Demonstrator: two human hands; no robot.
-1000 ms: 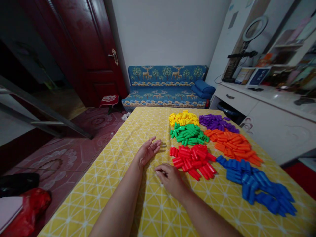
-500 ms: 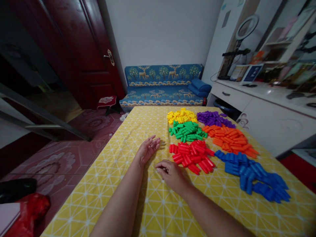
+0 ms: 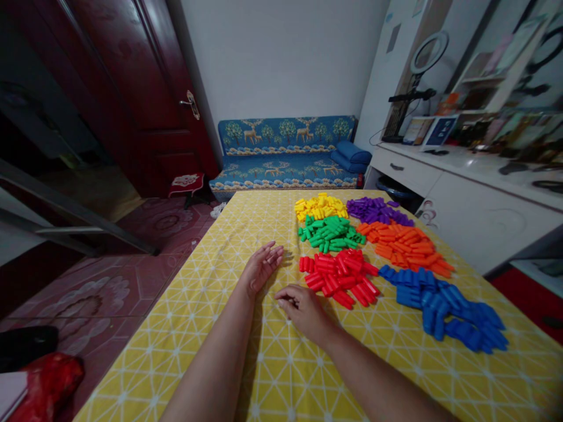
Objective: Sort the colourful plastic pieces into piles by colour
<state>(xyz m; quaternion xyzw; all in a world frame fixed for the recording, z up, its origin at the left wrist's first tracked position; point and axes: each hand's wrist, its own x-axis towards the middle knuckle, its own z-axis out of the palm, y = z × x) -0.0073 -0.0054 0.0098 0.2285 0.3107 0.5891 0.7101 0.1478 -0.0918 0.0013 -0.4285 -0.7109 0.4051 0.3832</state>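
Note:
My left hand (image 3: 263,266) rests on its side on the yellow tablecloth (image 3: 176,328), palm turned to the right. Its fingers are stretched out and nothing is in it. Closer to me, my right hand (image 3: 301,308) lies knuckles up with its fingers curled in and the thumb near the index finger; I see nothing held there. The nearest pile to both hands is the red plastic pieces (image 3: 338,275), just beyond and right of my right hand. Green pieces (image 3: 332,232) lie behind the red ones, apart from my left hand.
Further piles are yellow (image 3: 321,207), purple (image 3: 378,211), orange (image 3: 407,246) and blue (image 3: 444,308), all on the table's right half. A patterned blue sofa (image 3: 281,164) stands past the far edge. On the right is a white dresser (image 3: 479,205); on the left, a dark red door (image 3: 145,88).
The view has turned slightly to the right, so the room and piles sit a little further left. Both hands hold the same pose, and the piles look unaltered.

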